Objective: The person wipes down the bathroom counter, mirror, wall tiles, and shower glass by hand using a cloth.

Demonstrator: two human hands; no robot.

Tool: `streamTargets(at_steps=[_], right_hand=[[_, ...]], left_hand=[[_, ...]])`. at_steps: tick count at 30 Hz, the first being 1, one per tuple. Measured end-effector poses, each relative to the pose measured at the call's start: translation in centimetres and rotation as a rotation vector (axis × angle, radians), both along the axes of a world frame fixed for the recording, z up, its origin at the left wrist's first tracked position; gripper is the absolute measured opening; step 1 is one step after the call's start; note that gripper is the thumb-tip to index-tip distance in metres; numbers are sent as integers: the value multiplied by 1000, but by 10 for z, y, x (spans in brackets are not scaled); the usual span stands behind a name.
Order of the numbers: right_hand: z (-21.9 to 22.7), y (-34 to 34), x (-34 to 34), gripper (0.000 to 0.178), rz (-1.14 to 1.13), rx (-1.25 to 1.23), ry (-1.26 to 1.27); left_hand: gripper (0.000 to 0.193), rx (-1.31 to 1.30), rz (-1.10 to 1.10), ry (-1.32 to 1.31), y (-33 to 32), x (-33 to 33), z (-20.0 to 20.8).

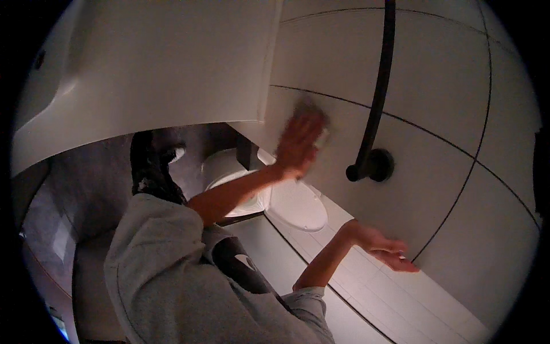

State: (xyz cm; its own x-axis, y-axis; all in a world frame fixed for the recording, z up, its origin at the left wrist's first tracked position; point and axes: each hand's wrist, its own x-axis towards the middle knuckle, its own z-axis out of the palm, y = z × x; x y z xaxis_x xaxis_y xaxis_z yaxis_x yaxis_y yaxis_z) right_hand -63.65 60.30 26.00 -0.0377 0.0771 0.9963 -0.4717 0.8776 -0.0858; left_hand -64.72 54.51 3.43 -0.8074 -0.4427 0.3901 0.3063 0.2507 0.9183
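Note:
My left hand (301,140), blurred by motion, is up against the pale tiled wall (424,63), left of a dark bar (378,92). It covers something small; a pale edge shows beside the palm and a dark smear at the fingertips, but its kind cannot be made out. Lower and to the right, my right hand (381,249) is close to the wall's lower part, with its fingers stretched out and slightly curved. Nothing shows in that hand. Both forearms come out of grey sleeves.
Below my left forearm is a white toilet (298,206) with its lid raised. A large pale smooth surface (172,63) fills the upper left. The bar's round dark mount (381,165) sticks out from the wall between my hands. My shoe (176,153) stands on the dark floor (197,140).

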Motion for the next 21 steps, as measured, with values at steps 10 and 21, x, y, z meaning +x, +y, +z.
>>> streamTargets(at_steps=[10,21], right_hand=[[3,1,-6,59,144,20,-11],[-12,7,-14,59,83,-4,-66]], left_hand=[[60,306,258,-309,20,2,37],[57,647,249,-397,23,-16,-81]])
